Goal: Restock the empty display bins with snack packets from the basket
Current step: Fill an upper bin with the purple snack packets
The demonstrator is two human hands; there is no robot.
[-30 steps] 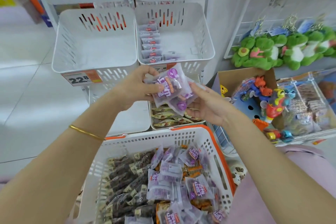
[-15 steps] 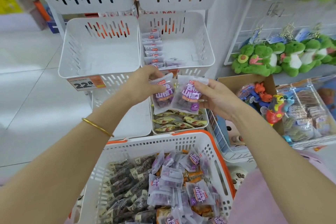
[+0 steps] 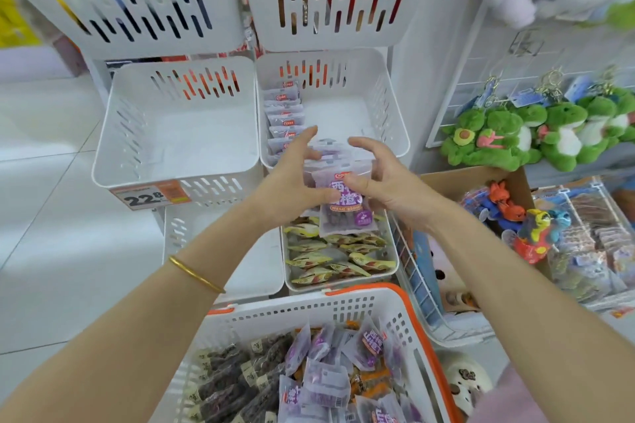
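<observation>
two white slotted plastic bins sit side by side on the middle tier. the empty white bin [image 3: 175, 134], just left of the part-filled white bin [image 3: 386, 106], carries one orange price label [image 3: 148, 195] on its front. the part-filled white bin holds one row of pale purple packets [image 3: 285, 115] standing along its left wall, at least six showing.

two hands meet over the front rim of the part-filled white bin. the left hand [image 3: 288, 185], one gold bangle [image 3: 196, 273] on its wrist, and the right hand [image 3: 391, 182] both grip a small stack of pale purple snack packets [image 3: 340, 213]. thumbs press the front packet and the fingers curl over the top. how many packets are in the stack cannot be told.

below the part-filled white bin, one lower white bin [image 3: 343, 285] holds a loose heap of yellow-and-brown packets [image 3: 330, 257]. nearer than the part-filled white bin, one white plastic basket with an orange rim [image 3: 302, 311] holds dark brown packets [image 3: 226, 378] on its left side, purple ones [image 3: 323, 381] in the middle and orange ones beneath.
</observation>
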